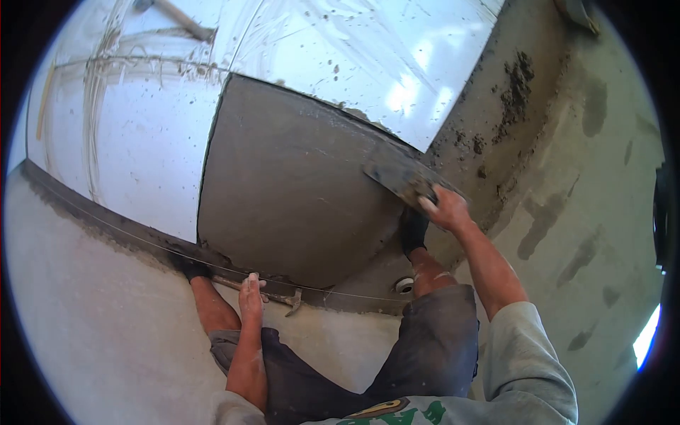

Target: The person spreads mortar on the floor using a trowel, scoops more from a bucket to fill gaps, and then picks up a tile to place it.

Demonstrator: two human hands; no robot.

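Trowel [397, 177] blade lies flat on the right edge of the wet mortar bed [283, 191], at about 3 o'clock from the bed's middle. The right hand [446, 209] has its fingers clamped round the handle at the blade's lower end. That handle is the only sensible hold: the blade looks thin, stiff and smeared with grey mortar, so it is likely slippery and gritty. I would judge the tool light in itself and heavier when loaded.

The left hand [250, 297] sits at 7 o'clock, fingers straight and together, pointing to 12. It lies over the handle of a hammer [287, 301] on the floor. Whether it touches the handle I cannot tell, since the hand is seen edge-on.

A taut string [142, 241] runs along the bed's lower edge, just beyond the left fingertips. Dark-covered feet stand at either end of that edge. A small round white thing [404, 285] lies beside the right foot.

Counted:
- one trowel
- one hammer
- one string
- one bed
- at least two white tiles [127, 142], at 10 and 12 o'clock of the bed
- one more tool handle [180, 21] at the top
- loose mortar clumps [517, 85] at 2 o'clock
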